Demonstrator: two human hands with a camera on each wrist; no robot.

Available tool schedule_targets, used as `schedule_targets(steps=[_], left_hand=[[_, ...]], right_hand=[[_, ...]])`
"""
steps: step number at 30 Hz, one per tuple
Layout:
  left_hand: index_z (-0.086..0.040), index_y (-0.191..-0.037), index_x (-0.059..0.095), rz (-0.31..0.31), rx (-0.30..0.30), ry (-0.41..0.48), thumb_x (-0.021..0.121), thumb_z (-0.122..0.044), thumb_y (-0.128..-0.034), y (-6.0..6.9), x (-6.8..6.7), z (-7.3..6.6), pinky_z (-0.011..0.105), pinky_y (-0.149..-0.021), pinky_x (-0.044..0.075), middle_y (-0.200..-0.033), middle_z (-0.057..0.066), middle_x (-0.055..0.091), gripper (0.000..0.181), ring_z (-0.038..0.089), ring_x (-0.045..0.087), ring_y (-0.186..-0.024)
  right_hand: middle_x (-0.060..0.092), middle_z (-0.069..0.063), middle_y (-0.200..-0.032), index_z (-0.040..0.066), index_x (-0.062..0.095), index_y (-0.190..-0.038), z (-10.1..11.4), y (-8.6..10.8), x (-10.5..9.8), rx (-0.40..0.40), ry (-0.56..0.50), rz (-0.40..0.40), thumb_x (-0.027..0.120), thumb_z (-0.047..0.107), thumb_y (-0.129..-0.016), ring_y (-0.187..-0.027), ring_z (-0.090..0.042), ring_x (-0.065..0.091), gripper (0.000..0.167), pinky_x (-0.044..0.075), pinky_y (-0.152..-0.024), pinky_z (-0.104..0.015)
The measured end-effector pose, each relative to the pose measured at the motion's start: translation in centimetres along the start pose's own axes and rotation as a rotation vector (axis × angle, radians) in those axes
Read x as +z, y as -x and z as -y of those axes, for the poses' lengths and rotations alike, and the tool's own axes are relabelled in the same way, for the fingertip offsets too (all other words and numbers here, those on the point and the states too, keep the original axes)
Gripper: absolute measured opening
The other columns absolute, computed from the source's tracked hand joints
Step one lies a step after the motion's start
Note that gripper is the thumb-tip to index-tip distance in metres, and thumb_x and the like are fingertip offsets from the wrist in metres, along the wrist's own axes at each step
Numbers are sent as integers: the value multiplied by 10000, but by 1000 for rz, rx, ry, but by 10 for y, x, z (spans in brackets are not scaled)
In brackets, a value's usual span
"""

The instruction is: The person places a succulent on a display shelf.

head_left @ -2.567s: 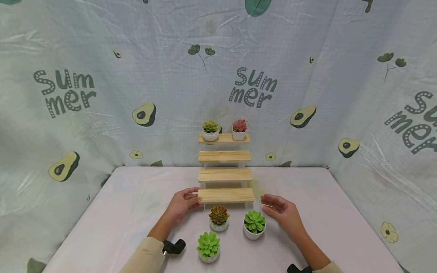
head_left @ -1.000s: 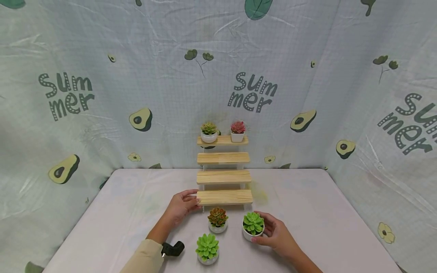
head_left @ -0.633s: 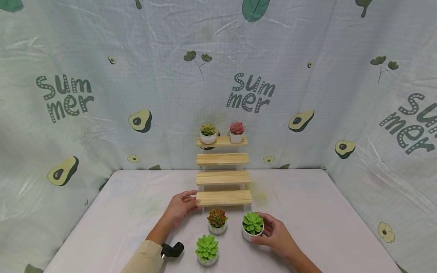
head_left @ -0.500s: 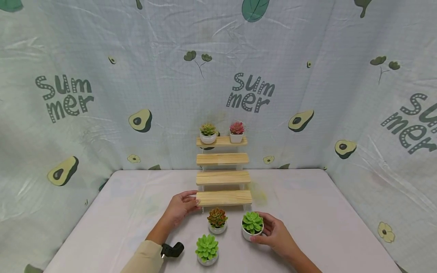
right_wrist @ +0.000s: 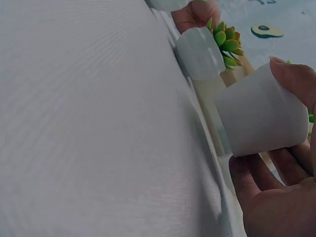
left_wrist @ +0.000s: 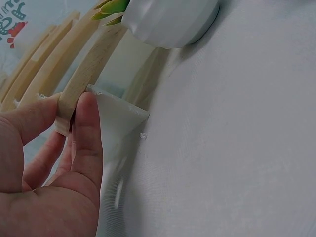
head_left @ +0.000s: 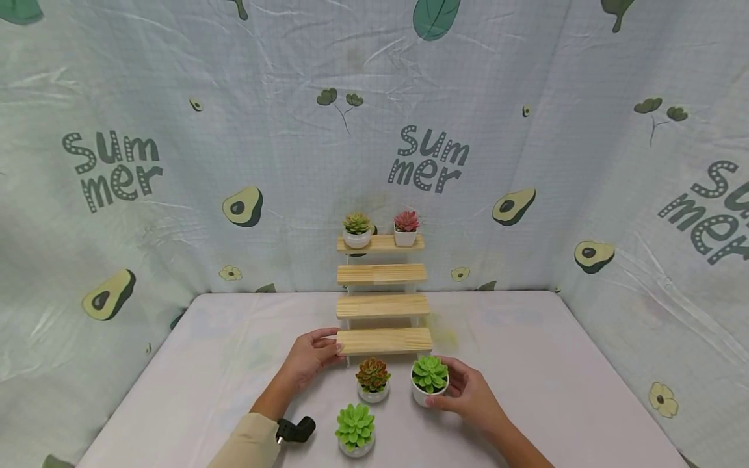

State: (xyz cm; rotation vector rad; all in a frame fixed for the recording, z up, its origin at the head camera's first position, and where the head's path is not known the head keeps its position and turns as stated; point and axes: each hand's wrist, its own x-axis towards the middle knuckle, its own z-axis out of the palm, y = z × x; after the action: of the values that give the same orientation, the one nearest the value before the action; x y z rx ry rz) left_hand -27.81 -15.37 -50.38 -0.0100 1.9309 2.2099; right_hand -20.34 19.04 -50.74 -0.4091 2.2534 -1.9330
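Low in the frame, right of middle: green potted plant [head_left: 430, 375], gripped by right hand [head_left: 473, 398] | left hand [head_left: 307, 359] pinches left end of bottom shelf [head_left: 386, 340] | step: seems to be lifting the plant | next: likely needs a steady, level hold

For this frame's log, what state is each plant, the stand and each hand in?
Wooden stand: upright on the table
Left hand: pinching the lowest step's end
Held green plant: seemingly just off the table
Right hand: gripping that plant's white pot
Front green plant: upright on the table
Reddish plant: upright on the table
Yellowish plant: upright, top step
Pink plant: upright, top step
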Motion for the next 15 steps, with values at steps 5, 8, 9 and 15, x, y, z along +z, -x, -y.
schedule_targets(steps=[5,8,9,15], left_hand=[[110,-1433,489,-16,1,-2,634,55,-973,-1,0,1,306,-808,654,-1053,122,707,486,170,715,-884],[115,-1430,490,-17,7,1,641,56,-968,-1,1,2,306,-800,655,-1054,126,709,490,176,718,-882],[119,-1430,487,-17,9,2,643,56,-966,-1,1,2,307,-799,656,-1052,126,709,493,177,719,-882],[120,-1435,481,-14,5,2,645,53,-966,1,1,0,302,-794,656,-1046,119,710,501,173,719,-879]], right_hand=[[558,-269,-1443,-26,499,-1458,7,-4,2,16,-10,-12,892,127,-792,-1265,-172,630,788,545,-1007,-194],[551,-267,-1453,-20,496,-1466,10,-7,4,11,-11,-17,896,130,-789,-1321,-298,593,801,545,-1014,-202],[549,-266,-1456,-17,495,-1469,11,-9,4,10,-10,-16,894,128,-790,-1331,-323,582,801,545,-1016,-203],[548,-254,-1463,-14,494,-1475,17,-16,6,-17,2,-6,883,122,-805,-1302,-229,614,787,539,-1024,-199]])
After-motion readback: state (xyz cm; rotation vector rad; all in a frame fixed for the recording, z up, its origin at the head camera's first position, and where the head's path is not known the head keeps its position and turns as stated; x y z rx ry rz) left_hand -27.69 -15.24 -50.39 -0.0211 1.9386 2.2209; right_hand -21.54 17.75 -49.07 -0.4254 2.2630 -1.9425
